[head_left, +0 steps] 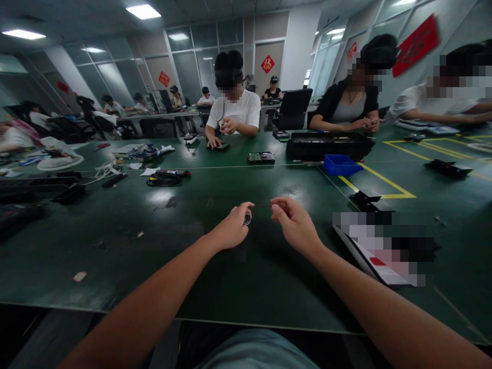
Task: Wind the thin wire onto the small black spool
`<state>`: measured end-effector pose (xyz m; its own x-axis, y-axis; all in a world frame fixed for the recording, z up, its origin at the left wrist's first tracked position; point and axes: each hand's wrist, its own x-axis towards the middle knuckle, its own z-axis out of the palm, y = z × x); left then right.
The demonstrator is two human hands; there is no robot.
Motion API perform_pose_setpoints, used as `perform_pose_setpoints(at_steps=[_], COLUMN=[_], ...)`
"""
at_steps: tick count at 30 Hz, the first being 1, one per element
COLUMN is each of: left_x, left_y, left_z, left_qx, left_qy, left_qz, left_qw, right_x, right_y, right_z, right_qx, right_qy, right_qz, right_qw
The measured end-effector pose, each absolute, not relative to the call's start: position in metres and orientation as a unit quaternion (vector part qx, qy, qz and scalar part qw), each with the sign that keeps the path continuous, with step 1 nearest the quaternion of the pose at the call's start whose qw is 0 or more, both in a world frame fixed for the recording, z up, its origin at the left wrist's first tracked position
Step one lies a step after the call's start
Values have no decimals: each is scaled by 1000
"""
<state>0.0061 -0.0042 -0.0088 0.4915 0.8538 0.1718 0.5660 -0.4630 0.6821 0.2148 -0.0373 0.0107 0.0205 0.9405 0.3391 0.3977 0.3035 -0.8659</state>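
Note:
Both of my hands are raised just over the green table (238, 277), close together in the middle. My left hand (233, 225) is closed around a small round thing with a shiny rim (247, 219), perhaps a small spool; most of it is hidden by the fingers. A thin strand (263, 205) runs across the gap between my hands, and I cannot tell its material. With thumb and fingertips pressed together, my right hand (294, 220) pinches the strand's right end.
A blue bin (340, 165) and a long black housing (328, 146) lie at the back right. Nearer are black brackets (371, 201) and a tilted white box (365, 251). Coiled black cable (167, 178) lies left of a hard drive (261, 157). Across the table a person (234, 110) handles a device.

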Motion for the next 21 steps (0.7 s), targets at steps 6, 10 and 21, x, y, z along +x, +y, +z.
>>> perform_pose_setpoints(at_steps=[6,10,21], left_x=[2,-1,0], left_y=[7,10,11], left_z=[-7,-7,-10], left_qx=[813,792,784], left_qy=[426,438,447], left_qz=[316,346,354], left_qw=[240,247,245], right_x=[214,215,215], right_y=[-42,-44,-40], right_z=[20,23,15], right_qx=[-549,-535,-476], right_qy=[-651,-645,-589], right_qz=[270,277,351], right_qw=[451,471,551])
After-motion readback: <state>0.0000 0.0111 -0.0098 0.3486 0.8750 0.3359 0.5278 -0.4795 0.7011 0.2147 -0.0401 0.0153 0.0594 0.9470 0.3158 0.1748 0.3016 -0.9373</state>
